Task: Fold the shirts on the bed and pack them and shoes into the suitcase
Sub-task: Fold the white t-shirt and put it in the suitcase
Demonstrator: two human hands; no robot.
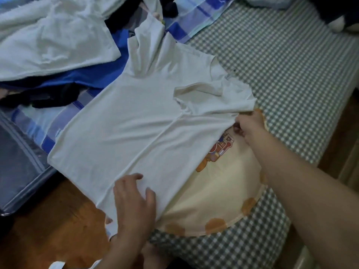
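Left hand (134, 199) flat on white shirt (147, 117); right hand (249, 127) pinches its sleeve (fingertips hidden).

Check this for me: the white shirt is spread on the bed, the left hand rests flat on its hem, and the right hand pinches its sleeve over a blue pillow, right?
Not quite. The head view shows the pillow is cream with orange spots, not blue. The rest holds: the white shirt is spread on the bed, the left hand rests flat near its hem, and the right hand pinches its sleeve.

A shirt (136, 123) lay spread on the bed (291, 65), partly over a pillow (223, 191) at its right. Behind it to the left sat a heap of clothes (58, 45). A suitcase (17, 162) stood left of the bed.
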